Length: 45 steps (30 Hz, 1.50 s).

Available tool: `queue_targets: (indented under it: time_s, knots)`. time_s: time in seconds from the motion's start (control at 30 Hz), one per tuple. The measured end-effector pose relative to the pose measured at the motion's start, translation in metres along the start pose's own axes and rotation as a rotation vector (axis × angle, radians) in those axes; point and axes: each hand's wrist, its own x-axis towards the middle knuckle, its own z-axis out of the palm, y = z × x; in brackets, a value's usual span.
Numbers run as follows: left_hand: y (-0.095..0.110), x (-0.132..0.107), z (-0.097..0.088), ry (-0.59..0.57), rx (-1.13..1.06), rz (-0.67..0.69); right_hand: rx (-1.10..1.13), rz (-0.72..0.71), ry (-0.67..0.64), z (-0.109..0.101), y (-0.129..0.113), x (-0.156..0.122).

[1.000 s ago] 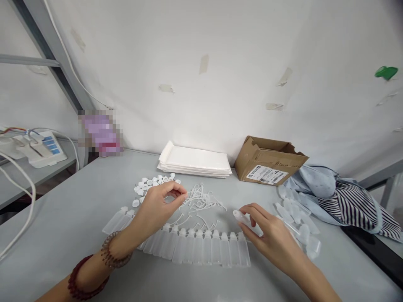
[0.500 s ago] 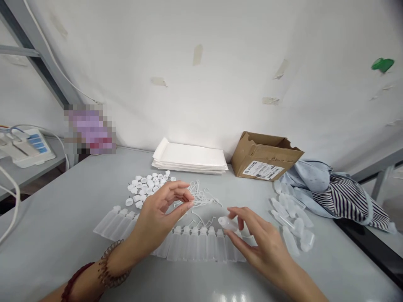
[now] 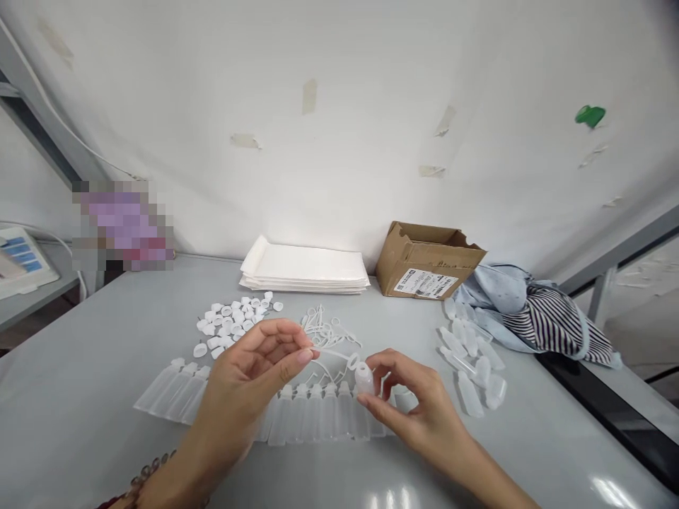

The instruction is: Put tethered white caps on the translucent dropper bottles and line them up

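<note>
My left hand (image 3: 249,385) pinches one end of a thin white plastic strap (image 3: 335,353) between thumb and fingertips. The ring at the strap's other end hangs right by the mouth of a small translucent squeeze bottle (image 3: 363,382); whether they touch, I cannot tell. My right hand (image 3: 411,396) grips that bottle by its side, neck up and tilted slightly left. Below both hands lies a row of capped bottles (image 3: 302,417), partly hidden by my left forearm. Behind them is a tangle of loose ringed straps (image 3: 325,331).
White caps (image 3: 233,322) are heaped at the left. Uncapped bottles (image 3: 469,392) lie piled at the right. A stack of white envelopes (image 3: 308,261), a cardboard box (image 3: 429,258) and a striped cloth bundle (image 3: 552,322) stand along the wall.
The bottle in my right hand has tipped more upright. The strap in my left hand now reaches out with its ring at the bottle's mouth. The whole view has swung slightly right.
</note>
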Motion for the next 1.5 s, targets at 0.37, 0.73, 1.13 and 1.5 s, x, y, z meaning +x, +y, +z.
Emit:
queue_targets:
  time_s: [0.37, 0.73, 1.13, 1.5]
  knots:
    - [0.004, -0.003, 0.007, -0.031, -0.091, -0.193, -0.026, -0.075, 0.024, 0.006, 0.001, -0.003]
    - [0.002, -0.002, 0.007, -0.031, -0.022, -0.302, -0.011, -0.16, 0.109, 0.005, 0.003, -0.006]
    - [0.008, -0.01, 0.015, -0.143, 0.159, -0.225, 0.025, -0.079, 0.121, 0.004, 0.001, -0.003]
    - [0.002, -0.016, 0.014, -0.387, 0.449, -0.087, 0.095, -0.047, 0.097, 0.007, 0.0, -0.004]
